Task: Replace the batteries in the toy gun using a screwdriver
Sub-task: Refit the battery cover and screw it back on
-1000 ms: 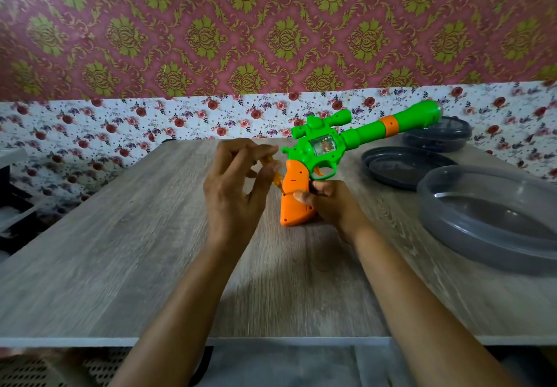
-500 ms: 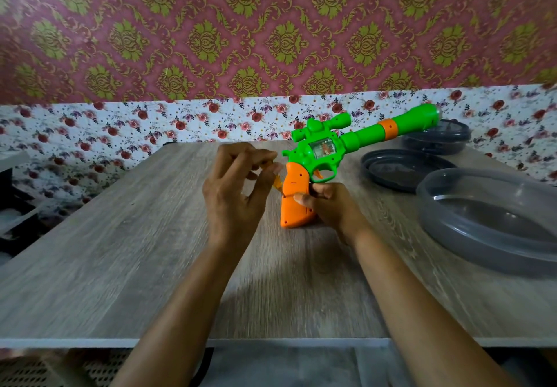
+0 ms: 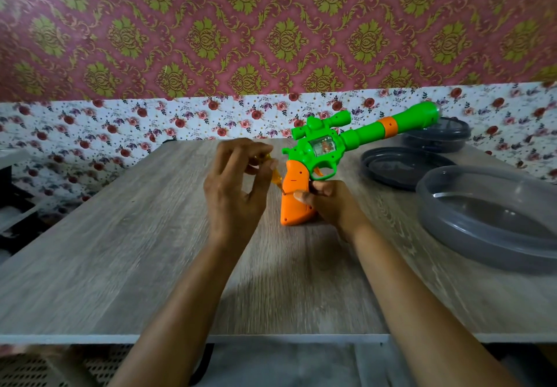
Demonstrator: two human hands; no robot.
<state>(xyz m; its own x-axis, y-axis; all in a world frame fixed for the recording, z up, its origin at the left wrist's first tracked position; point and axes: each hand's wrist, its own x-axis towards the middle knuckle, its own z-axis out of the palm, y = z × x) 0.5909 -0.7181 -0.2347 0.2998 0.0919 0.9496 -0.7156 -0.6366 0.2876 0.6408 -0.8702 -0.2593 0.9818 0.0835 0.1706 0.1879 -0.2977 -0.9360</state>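
A green toy gun (image 3: 355, 138) with an orange grip (image 3: 294, 196) stands on its butt on the wooden table (image 3: 120, 251), barrel pointing up to the right. My right hand (image 3: 328, 202) grips the orange grip from the right, thumb on its side. My left hand (image 3: 238, 184) pinches a small screwdriver with a yellow-orange translucent handle (image 3: 64, 179), most of it hidden behind my fingers. Its tip meets the left edge of the grip.
A large grey plastic container (image 3: 494, 221) sits at the right. Behind it lie a dark round lid (image 3: 401, 166) and another dark round container (image 3: 437, 136). The table's front edge runs just below my forearms. A dark shelf stands at the far left.
My left hand's fingers have shifted slightly around the screwdriver handle. The gun and my right hand stay in place.
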